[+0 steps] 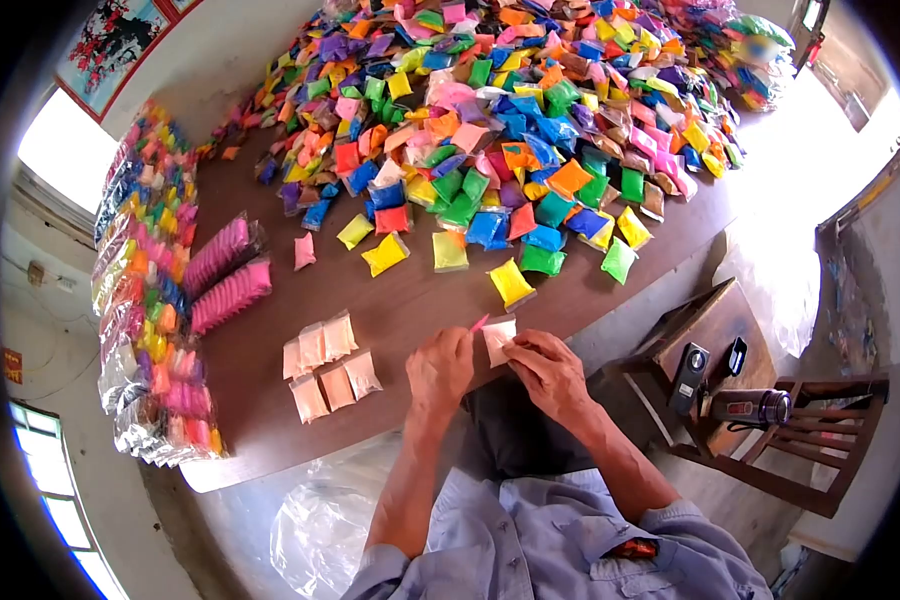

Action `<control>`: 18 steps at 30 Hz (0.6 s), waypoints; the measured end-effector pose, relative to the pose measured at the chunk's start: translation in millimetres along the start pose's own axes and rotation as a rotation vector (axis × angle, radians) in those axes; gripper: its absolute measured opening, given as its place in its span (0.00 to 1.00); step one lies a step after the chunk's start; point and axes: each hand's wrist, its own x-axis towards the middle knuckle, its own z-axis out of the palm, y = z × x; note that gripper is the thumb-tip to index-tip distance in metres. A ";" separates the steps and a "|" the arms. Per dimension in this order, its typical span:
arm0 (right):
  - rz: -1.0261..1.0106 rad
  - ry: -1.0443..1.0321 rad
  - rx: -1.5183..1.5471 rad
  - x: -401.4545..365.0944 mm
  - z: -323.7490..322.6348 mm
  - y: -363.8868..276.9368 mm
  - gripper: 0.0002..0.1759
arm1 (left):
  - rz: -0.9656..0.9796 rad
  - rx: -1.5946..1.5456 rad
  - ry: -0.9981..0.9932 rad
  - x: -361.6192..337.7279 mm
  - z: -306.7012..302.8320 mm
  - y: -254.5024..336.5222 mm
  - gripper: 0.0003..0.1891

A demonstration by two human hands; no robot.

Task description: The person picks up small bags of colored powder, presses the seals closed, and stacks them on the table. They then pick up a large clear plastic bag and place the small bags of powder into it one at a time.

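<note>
Item: one pale packet [497, 338], held just over the near edge of the table [410, 300] and pinched at both sides, probably to keep it flat and facing up. The left hand [440, 370] and right hand [550, 375] are curled nearly closed, fingertips gripping it. Adjacent: matching packets [328, 366] lie in rows at the left, seemingly kept apart from the heap of coloured packets [510, 110] beyond.

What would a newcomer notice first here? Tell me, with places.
First, the huge heap of bright packets covering the far half of the brown table. Next, at the near edge, the left hand and right hand pinch one pale packet between them. To their left lie two short rows of peach-toned packets.
</note>
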 end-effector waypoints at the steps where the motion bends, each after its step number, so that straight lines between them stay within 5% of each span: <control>1: 0.001 0.000 0.003 -0.3 -0.6 -0.9 0.14 | 0.002 0.001 -0.002 2.4 -2.0 -0.3 0.05; 7: -0.009 0.005 0.062 -2.6 0.9 6.7 0.14 | 0.170 -0.156 0.022 5.2 -12.7 18.8 0.04; 12: -0.024 0.027 0.067 -3.7 2.2 9.3 0.14 | 0.206 0.109 -0.209 11.3 -4.9 25.9 0.04; 18: -0.041 0.023 0.045 -3.1 -0.3 5.5 0.13 | 0.191 0.144 -0.149 32.9 -4.3 22.3 0.04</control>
